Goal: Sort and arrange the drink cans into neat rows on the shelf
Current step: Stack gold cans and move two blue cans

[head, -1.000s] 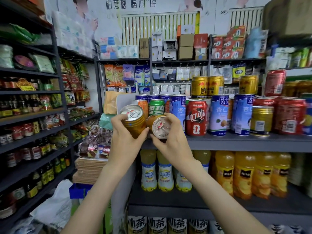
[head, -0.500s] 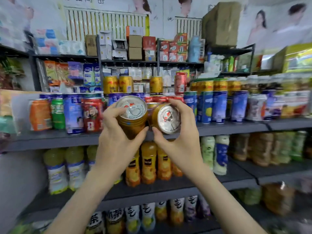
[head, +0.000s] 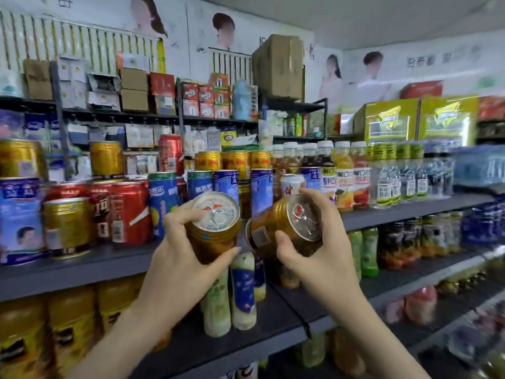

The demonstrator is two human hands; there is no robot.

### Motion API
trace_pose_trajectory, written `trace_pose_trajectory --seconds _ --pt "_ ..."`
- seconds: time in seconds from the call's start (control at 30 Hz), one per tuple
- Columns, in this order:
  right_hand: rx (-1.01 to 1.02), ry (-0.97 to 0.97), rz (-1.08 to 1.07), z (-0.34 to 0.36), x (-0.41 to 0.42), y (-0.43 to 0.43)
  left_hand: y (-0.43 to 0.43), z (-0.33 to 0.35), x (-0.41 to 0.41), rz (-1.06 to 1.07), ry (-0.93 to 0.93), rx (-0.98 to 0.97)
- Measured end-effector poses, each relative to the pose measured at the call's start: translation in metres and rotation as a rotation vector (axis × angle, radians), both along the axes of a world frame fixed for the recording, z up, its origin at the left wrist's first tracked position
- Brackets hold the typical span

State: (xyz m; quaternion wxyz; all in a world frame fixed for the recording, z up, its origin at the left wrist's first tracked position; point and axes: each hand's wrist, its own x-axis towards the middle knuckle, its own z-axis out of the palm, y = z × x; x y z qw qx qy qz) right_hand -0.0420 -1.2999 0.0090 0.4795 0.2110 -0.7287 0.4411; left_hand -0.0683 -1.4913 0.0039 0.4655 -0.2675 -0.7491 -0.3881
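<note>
Head view, operator: I start wide. The shelf [head: 82, 265] runs across the frame, crowded with mixed stock: red cans [head: 131, 212] on the left, blue cans [head: 261, 190] in the middle, and a row of gold cans [head: 235, 160] stacked on top at the back. The colours are mixed together, so I judge the sorting is only partly done.

Colleague: And the two cans you carry?

Operator: Both are in the air in front of the shelf's edge, resting on nothing. My left hand [head: 180, 258] grips the left gold can [head: 213, 228], which is nearly upright with its lid tipped towards me. My right hand [head: 319, 255] grips the right gold can [head: 281, 231], which leans over so its base points at the shelf. They are just beside each other; I cannot tell whether they touch.

Colleague: Why hold them like that?

Operator: The left fingers [head: 188, 214] curl over the rim, with the thumb low on the body. The right fingers [head: 317, 198] wrap over the top, with the thumb on the side. Neither hand covers a can's base, which I think suits standing them down. I take it they belong with the other gold ones.
</note>
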Motion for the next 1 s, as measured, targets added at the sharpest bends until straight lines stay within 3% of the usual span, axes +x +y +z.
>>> trace_pose_trajectory --seconds 0.13,0.57,0.73,0.87,1.0 --pt "0.050 -0.067 0.031 0.011 -0.031 0.040 0.034 0.005 -0.028 -0.062 -0.105 0.046" --pt "-0.093 -0.236 0.327 0.054 -0.071 0.124 0.085 0.050 -0.068 -0.126 -0.278 0.227" --pt "-0.095 -0.239 0.456 0.117 -0.102 0.142 0.085 0.109 -0.080 -0.073 -0.343 0.320" --pt "-0.134 -0.265 0.536 0.171 -0.145 0.129 0.073 0.166 -0.116 -0.148 -0.424 0.377" --pt "-0.108 -0.314 0.516 0.209 -0.195 0.102 0.069 0.204 -0.161 -0.165 -0.485 0.331"
